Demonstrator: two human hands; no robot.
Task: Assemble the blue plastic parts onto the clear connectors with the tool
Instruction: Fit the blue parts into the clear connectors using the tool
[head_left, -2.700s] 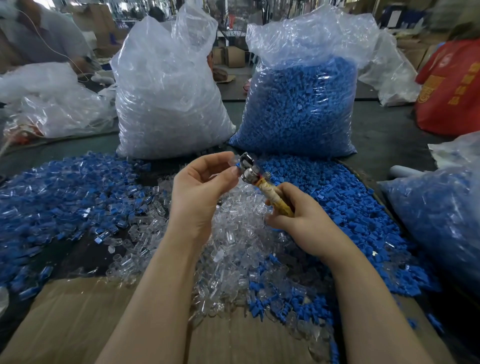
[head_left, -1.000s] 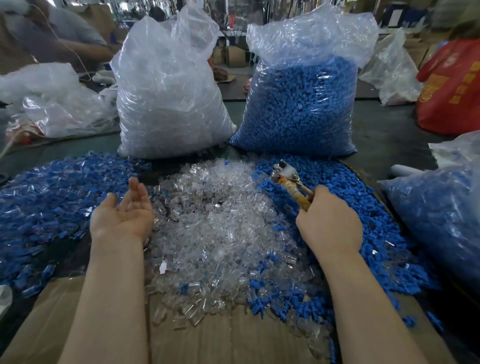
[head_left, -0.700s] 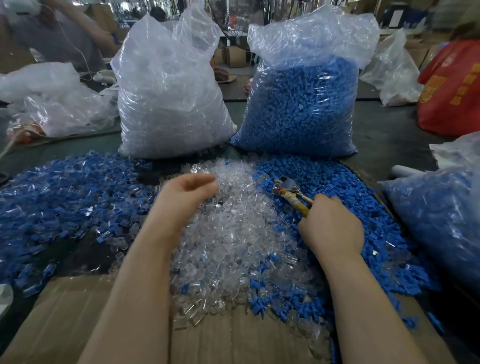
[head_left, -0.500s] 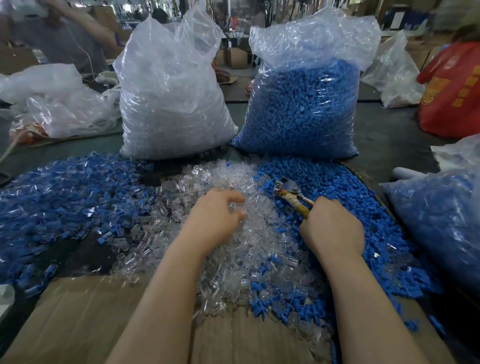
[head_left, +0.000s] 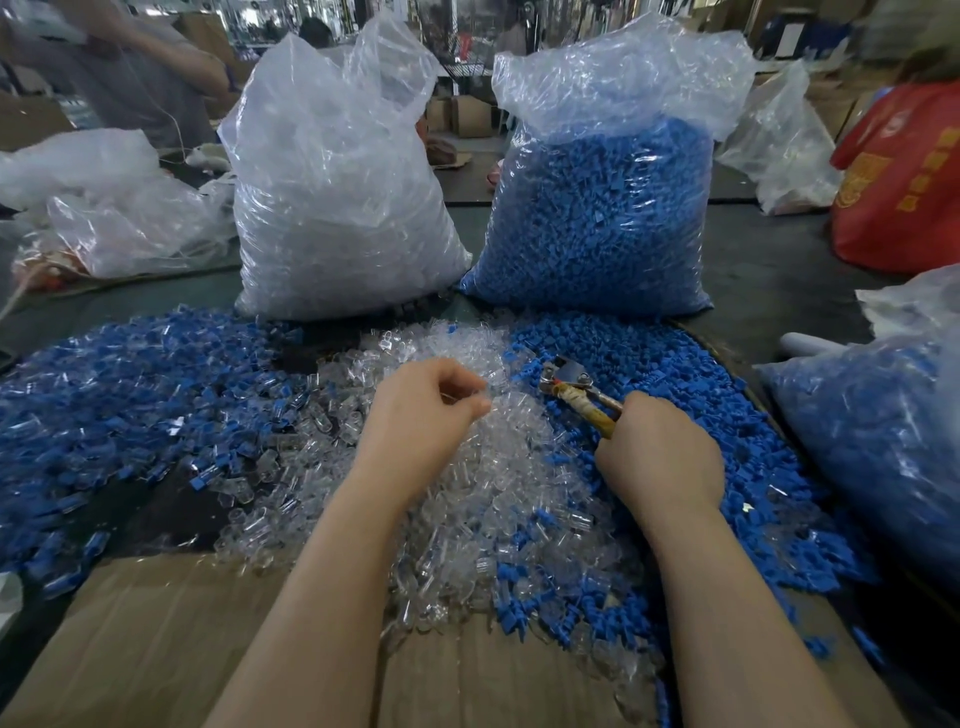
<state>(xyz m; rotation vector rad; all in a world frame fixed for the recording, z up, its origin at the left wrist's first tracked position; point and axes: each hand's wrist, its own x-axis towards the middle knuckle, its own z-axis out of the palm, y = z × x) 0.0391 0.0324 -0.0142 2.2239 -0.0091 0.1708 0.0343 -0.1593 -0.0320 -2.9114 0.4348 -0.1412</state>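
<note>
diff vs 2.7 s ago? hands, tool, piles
The left hand left the tool, swung out open over the left pile, then came back onto the clear connectors, fingers now curled, seemingly pinching one. The right hand lowered the tool from mid-air to the blue parts and still grips its handle. Both bags and the piles are unchanged.

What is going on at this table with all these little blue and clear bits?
A person is putting small plastic pieces together by hand. The left hand is picking at the pile of clear connectors in the middle, fingers curled as if pinching one. The right hand grips a plier-like tool over the loose blue parts. Two big bags, one of clear pieces and one of blue pieces, stand behind the piles. Mixed blue-and-clear pieces lie at the left.
</note>
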